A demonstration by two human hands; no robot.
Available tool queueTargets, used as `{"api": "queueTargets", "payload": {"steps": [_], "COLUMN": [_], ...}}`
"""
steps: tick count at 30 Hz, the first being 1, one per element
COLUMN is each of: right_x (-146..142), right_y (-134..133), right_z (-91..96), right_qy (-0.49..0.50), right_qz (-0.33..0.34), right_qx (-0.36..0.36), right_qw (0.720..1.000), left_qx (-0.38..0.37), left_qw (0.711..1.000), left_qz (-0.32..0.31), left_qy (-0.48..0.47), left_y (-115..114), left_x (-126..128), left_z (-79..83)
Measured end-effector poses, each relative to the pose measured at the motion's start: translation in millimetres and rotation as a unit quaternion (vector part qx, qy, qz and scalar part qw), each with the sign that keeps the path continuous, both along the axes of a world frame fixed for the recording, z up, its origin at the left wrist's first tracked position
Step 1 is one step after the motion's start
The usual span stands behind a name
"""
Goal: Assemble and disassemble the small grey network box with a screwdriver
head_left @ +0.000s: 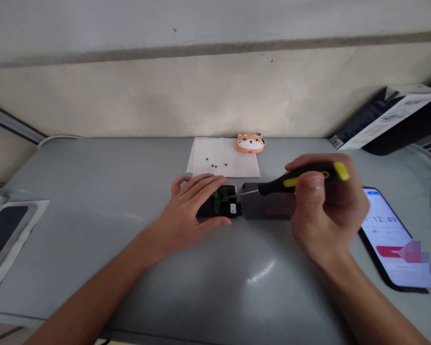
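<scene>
My left hand [190, 203] wraps around a small black electronic device with a green circuit board [217, 205], its thumb on the near side and its fingers over the far side. A round-cornered white label shows on the device. In my right hand [323, 206] is a black and yellow screwdriver [283, 183], held nearly level. The thin shaft points left, and its tip meets the board area, though exact contact is too small to tell. A flat dark casing piece [266, 208] lies right of the device, partly beneath the screwdriver and my right hand.
Several tiny screws [215, 166] lie on white paper [233, 158] behind the device. An orange animal-faced case [250, 143] sits at the paper's corner. A lit phone [390, 239] lies at right, another phone-like device [5, 235] at left. A box [384, 117] leans at back right.
</scene>
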State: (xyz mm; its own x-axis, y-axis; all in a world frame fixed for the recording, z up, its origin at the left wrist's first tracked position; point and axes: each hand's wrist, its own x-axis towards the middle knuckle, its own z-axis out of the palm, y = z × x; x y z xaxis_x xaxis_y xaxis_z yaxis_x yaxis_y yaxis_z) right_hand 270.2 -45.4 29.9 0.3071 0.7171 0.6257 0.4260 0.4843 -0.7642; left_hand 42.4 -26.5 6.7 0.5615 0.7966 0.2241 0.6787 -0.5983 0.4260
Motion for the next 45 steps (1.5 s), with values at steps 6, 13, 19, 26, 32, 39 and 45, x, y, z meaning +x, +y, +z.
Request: {"api": "queueTargets", "payload": {"steps": [6, 13, 19, 26, 32, 39, 45], "right_x": [-0.3, -1.0, -1.4, -2.3, -3.2, -2.7, -2.2], "right_y": [4.1, 3.2, 3.2, 6.4, 8.6, 8.8, 8.6], "right_z": [-2.5, -3.1, -5.6, -10.2, -11.4, -8.5, -10.5], "right_qy": [-0.023, -0.017, -0.001, 0.011, 0.024, 0.024, 0.025], "right_qz": [0.027, 0.025, 0.029, 0.029, 0.013, 0.012, 0.006], "right_qx": [-0.044, -0.048, -0.072, -0.077, -0.082, -0.079, -0.077], "right_qw": [0.998, 0.998, 0.997, 0.997, 0.996, 0.997, 0.997], "left_qx": [-0.04, -0.031, -0.023, -0.02, -0.024, -0.016, -0.019], "left_qw": [0.999, 0.999, 1.0, 1.0, 1.0, 1.0, 1.0], "left_qz": [-0.004, 0.001, -0.005, 0.005, 0.006, 0.003, 0.001], "left_qy": [0.014, 0.01, 0.0, 0.005, 0.002, -0.005, -0.001], "left_y": [1.0, 1.2, 2.2, 2.3, 1.6, 1.6, 1.1], "left_x": [0.7, 2.3, 3.0, 4.5, 5.6, 4.5, 4.6], "left_z": [-0.8, -1.8, -0.6, 0.7, 1.6, -0.4, 0.9]}}
